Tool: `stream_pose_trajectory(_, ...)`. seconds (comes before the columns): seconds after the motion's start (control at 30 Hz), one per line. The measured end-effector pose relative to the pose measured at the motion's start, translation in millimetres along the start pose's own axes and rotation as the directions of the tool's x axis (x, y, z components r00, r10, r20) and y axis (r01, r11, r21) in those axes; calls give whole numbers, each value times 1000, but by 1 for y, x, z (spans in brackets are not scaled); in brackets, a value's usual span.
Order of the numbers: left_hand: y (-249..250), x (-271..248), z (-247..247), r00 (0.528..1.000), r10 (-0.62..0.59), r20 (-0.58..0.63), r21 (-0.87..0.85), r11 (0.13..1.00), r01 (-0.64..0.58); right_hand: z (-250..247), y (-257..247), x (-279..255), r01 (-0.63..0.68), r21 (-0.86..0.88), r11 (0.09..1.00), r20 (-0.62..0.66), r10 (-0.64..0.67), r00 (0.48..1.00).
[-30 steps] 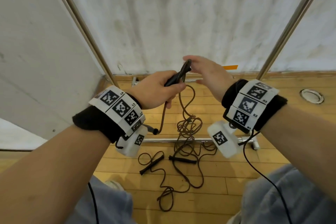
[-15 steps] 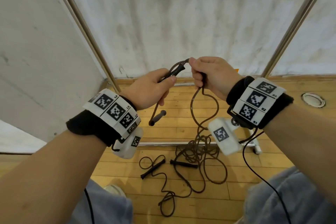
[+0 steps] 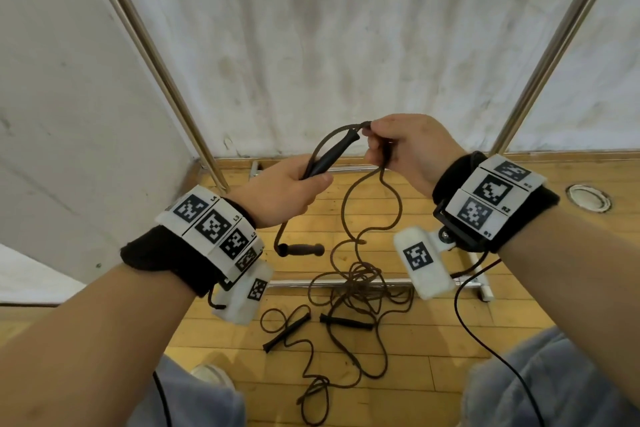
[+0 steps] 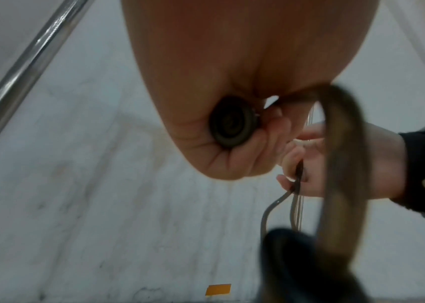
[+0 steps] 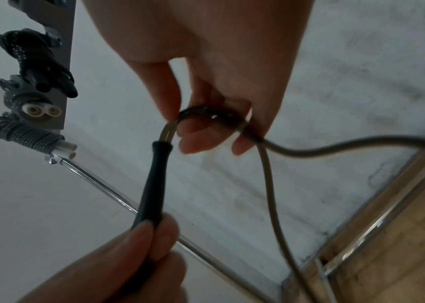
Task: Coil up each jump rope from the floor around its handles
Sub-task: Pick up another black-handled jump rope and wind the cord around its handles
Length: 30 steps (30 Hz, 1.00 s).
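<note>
My left hand [image 3: 294,191] grips a black handle [image 3: 332,156] of a brown jump rope, its end cap [image 4: 232,125] showing in the fist. My right hand [image 3: 391,146] pinches the rope just past the handle's tip [image 5: 206,114], bent into a small arch. From there the rope drops in a loop to a tangled pile [image 3: 360,284] on the floor. The rope's other handle [image 3: 304,249] dangles below my left hand. A second jump rope lies on the floor with its two black handles [image 3: 285,328] [image 3: 346,321] apart.
Two slanted metal poles [image 3: 152,55] [image 3: 554,45] and a low metal frame [image 3: 346,282] stand before a white wall. Coiled ropes [image 5: 32,139] hang on a rack at the upper left. A round floor fitting [image 3: 587,197] sits at right. My knees fill the bottom edge.
My right hand has curled round the rope at the handle's tip and drawn it right, lifting a loop off the pile. The dangling handle has swung under my left hand.
</note>
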<state>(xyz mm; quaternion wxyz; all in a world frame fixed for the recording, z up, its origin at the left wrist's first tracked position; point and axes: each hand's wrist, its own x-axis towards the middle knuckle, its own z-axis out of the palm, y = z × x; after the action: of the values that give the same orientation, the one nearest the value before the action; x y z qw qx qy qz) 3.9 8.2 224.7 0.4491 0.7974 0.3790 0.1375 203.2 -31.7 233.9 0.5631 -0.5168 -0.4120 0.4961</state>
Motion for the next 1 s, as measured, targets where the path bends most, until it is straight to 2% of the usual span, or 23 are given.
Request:
stream_pose_trajectory(0.1, -1, -3, -3, 998, 58, 5, 174, 983, -58, -5, -1, -1, -82, -140, 987, 184, 107, 977)
stream_pose_trajectory(0.17, -2, -5, -3, 998, 35, 54, 234, 971, -47, -4, 1, -3, -87, -229, 970, 240, 143, 960)
stream_pose_trajectory(0.23, -1, -6, -1, 996, -3, 92, 235, 972, -19, -1, 3, -3, -75, -230, 970, 248, 133, 960)
stream_pose_trajectory(0.33, 2, -6, -1, 998, -6, 66, 227, 974, -9, 3, 5, -2, -45, -183, 982, 171, 77, 982)
stream_pose_trajectory(0.43, 5, -7, 0, 995, 2, 96, 220, 975, -24, 2, 1, 3, -42, -64, 997, -39, 40, 998)
stream_pose_trajectory(0.53, 5, -9, 3, 993, 19, 115, 231, 972, -45, -3, -2, 7, -52, 86, 995, -234, 70, 970)
stream_pose_trajectory(0.73, 0, -8, 5, 999, 15, 45, 295, 955, -27, -4, -1, 6, -60, 140, 988, -293, 99, 951)
stream_pose_trajectory(0.8, 0, -8, 6, 999, 25, 22, 281, 959, -30, -1, 0, 5, -88, -15, 996, -297, 79, 952)
stream_pose_trajectory(0.87, -1, -8, 7, 999, 44, 11, 281, 959, -45, 3, 3, 3, -106, -318, 942, -282, 13, 959)
stream_pose_trajectory(0.93, -3, -9, 7, 998, 60, 22, 313, 948, -64, 7, 10, -2, -3, -564, 826, -184, -122, 975)
stream_pose_trajectory(1.0, -4, -9, 6, 998, 46, 46, 356, 933, -59, 13, 10, -9, 167, -686, 708, 10, -220, 975)
